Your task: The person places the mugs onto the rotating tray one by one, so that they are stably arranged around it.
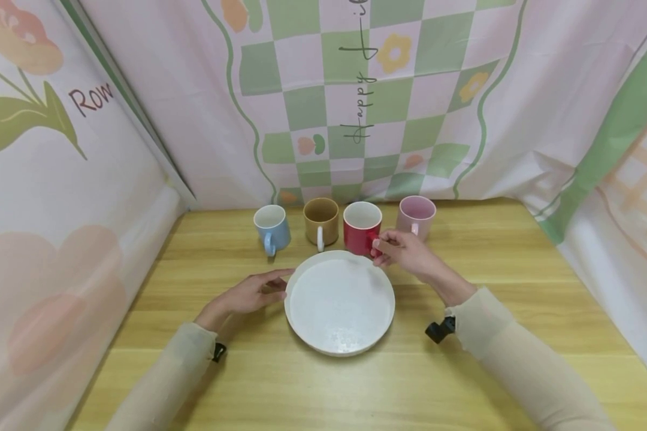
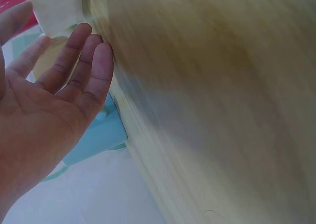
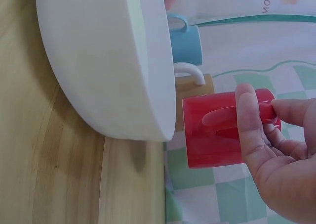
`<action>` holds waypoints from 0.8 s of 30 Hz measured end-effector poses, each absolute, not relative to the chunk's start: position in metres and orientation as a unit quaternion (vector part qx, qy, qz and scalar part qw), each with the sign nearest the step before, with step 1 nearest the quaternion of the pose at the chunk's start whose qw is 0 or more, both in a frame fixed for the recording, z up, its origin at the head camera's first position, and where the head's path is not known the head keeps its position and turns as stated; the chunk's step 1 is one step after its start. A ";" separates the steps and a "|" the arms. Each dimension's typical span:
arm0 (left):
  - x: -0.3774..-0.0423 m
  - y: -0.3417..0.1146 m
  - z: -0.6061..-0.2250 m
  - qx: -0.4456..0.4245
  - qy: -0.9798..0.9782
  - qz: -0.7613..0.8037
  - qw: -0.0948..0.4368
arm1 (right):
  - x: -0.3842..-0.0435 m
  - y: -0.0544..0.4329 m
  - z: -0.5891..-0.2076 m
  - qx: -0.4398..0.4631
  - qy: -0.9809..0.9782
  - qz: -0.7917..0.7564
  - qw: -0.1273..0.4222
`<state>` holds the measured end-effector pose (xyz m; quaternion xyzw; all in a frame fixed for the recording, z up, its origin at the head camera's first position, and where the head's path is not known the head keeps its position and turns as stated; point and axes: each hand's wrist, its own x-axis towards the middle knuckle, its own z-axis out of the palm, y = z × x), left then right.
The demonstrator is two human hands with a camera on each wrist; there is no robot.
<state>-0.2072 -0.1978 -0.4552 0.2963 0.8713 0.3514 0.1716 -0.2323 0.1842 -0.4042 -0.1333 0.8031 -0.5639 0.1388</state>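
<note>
My right hand (image 1: 407,254) grips the handle of a red mug (image 1: 360,236), which is upright with a white inside. In the right wrist view, thumb and fingers pinch that handle, and the red mug (image 3: 210,150) shows above the rim of a round white tray (image 3: 94,61). The tray (image 1: 339,305) sits on the table, just in front of the mug. At its left rim is my left hand (image 1: 250,293), fingers extended and fingertips right at the edge. The left wrist view shows the left hand's (image 2: 54,100) palm and loosely spread fingers holding nothing.
Behind the tray, a light blue mug (image 1: 272,226) and a brown mug (image 1: 321,221) with a white handle stand left of the red one. A pink mug (image 1: 417,214) stands to its right. Patterned cloth (image 1: 356,120) hangs behind the wooden table (image 1: 345,389) and at both sides.
</note>
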 end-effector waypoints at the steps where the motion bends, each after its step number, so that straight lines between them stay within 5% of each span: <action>1: -0.207 -0.198 -0.455 0.297 0.871 0.351 0.171 | -0.231 0.184 -0.404 -0.134 0.802 -0.565 0.141; 24: -0.205 -0.196 -0.454 0.292 0.872 0.354 0.171 | -0.212 0.163 -0.401 -0.190 0.793 -0.550 0.179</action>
